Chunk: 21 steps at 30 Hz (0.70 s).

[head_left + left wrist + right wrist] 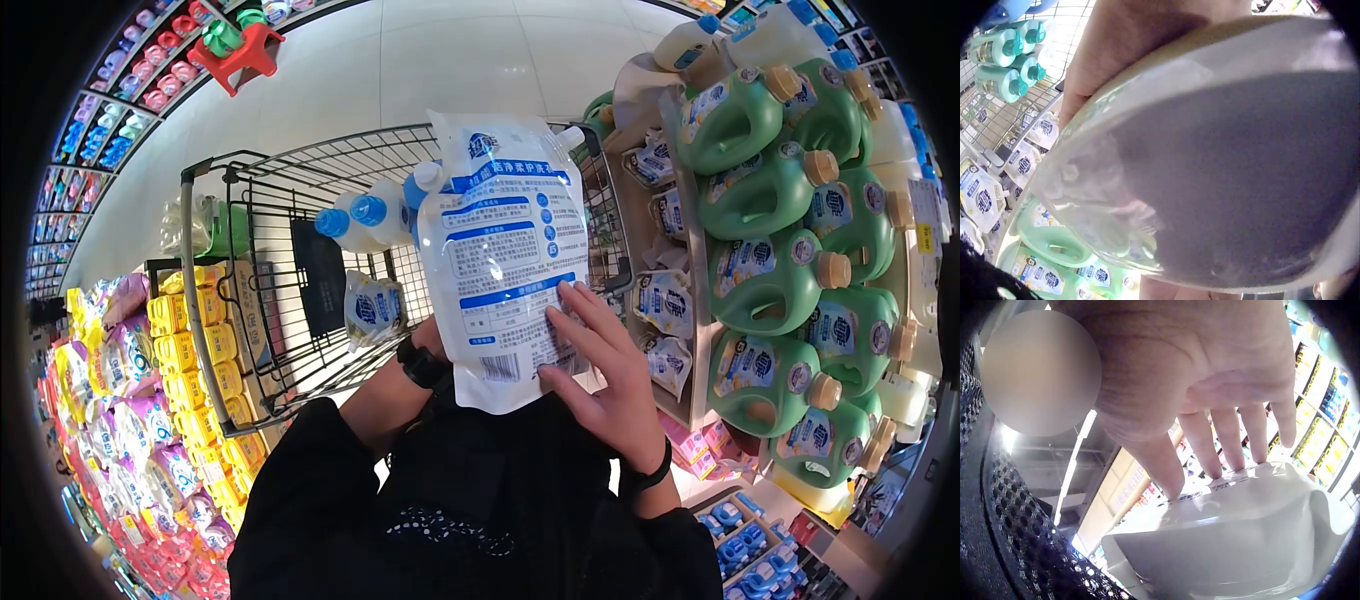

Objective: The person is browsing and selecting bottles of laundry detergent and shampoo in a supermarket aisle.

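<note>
A white laundry detergent refill pouch (500,260) with blue print stands upright in front of my chest, its printed side facing me. My left hand (1141,50) holds it from behind; in the head view most of that hand is hidden by the pouch. The right hand (610,375) lies against the lower right of the printed side, fingers extended. In the right wrist view, the fingertips (1235,465) touch the pouch's surface. Beyond the pouch is a wire shopping cart (280,165), holding blue-capped bottles (365,215) and a smaller pouch (373,308).
Green detergent jugs (755,270) are stacked at the right, beside a bin of small pouches (663,300). Yellow packs (200,350) and purple-and-white bags (130,430) are piled at the left. A red stool (240,60) stands on the tiled floor near the far shelves.
</note>
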Available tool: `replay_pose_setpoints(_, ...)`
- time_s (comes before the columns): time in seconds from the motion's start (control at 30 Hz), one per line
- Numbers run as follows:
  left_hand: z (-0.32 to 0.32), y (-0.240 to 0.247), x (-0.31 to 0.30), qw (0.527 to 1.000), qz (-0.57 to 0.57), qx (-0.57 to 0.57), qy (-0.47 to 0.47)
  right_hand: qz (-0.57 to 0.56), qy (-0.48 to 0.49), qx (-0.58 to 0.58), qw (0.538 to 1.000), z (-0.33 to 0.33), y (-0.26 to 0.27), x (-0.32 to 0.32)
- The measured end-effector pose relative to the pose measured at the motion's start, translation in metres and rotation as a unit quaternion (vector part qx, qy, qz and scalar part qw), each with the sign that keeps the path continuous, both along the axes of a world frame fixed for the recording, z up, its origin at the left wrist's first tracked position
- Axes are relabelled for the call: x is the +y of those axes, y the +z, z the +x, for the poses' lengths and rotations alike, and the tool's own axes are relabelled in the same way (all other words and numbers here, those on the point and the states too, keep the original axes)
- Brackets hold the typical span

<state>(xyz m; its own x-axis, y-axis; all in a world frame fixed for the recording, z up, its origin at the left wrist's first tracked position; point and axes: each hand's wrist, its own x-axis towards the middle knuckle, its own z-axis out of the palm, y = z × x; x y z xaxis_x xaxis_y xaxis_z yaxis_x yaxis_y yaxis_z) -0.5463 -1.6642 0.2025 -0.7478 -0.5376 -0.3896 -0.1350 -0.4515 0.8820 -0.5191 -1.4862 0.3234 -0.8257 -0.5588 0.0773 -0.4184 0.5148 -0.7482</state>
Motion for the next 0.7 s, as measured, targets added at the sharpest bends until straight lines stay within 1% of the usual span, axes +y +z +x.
replay_pose_setpoints(0.07, 0.008, 0.0, -0.005, 1.0, -0.01, 0.004, -0.018, -0.007, -0.03, 0.013, 0.999, -0.001, 0.002, -0.003)
replay_pose_setpoints(0.13, 0.016, 0.0, -0.005, 0.998, -0.015, 0.015, -0.055, -0.058, -0.041, 0.027, 0.997, -0.005, 0.009, -0.01)
replay_pose_setpoints(0.17, 0.023, -0.002, -0.013, 0.996, -0.015, 0.023, -0.079, -0.038, -0.036, 0.066, 0.996, -0.008, 0.014, -0.014)
replay_pose_setpoints(0.2, 0.02, -0.003, -0.014, 0.994, -0.014, 0.031, -0.106, -0.06, -0.04, 0.058, 0.996, -0.01, 0.012, -0.017)
replay_pose_setpoints(0.23, 0.013, -0.001, -0.001, 0.991, -0.011, 0.038, -0.13, -0.072, -0.054, 0.044, 0.995, -0.013, 0.016, -0.022)
replay_pose_setpoints(0.27, 0.015, -0.002, -0.006, 0.987, -0.009, 0.043, -0.153, -0.093, -0.061, 0.044, 0.993, -0.019, 0.011, -0.028)
replay_pose_setpoints(0.43, -0.004, 0.002, 0.008, 0.966, -0.026, 0.062, -0.249, -0.064, -0.165, 0.07, 0.982, -0.021, 0.002, -0.059)
replay_pose_setpoints(0.47, -0.009, 0.004, 0.012, 0.962, -0.034, 0.065, -0.262, -0.063, -0.197, 0.093, 0.974, -0.019, -0.005, -0.061)
replay_pose_setpoints(0.5, -0.005, 0.005, 0.014, 0.959, -0.043, 0.067, -0.271, -0.062, -0.227, 0.114, 0.965, -0.019, -0.013, -0.06)
replay_pose_setpoints(0.53, 0.003, 0.006, 0.012, 0.957, -0.051, 0.066, -0.279, -0.062, -0.232, 0.113, 0.964, -0.019, -0.02, -0.055)
replay_pose_setpoints(0.6, 0.0, 0.005, 0.015, 0.954, -0.061, 0.064, -0.287, -0.063, -0.231, 0.078, 0.968, -0.021, -0.034, -0.042)
replay_pose_setpoints(0.67, 0.0, 0.001, 0.025, 0.977, -0.017, 0.065, -0.203, -0.067, -0.245, 0.069, 0.965, -0.018, -0.041, -0.03)
replay_pose_setpoints(0.7, -0.001, 0.002, 0.027, 0.975, -0.047, 0.053, -0.208, -0.069, -0.255, 0.062, 0.962, -0.018, -0.041, -0.024)
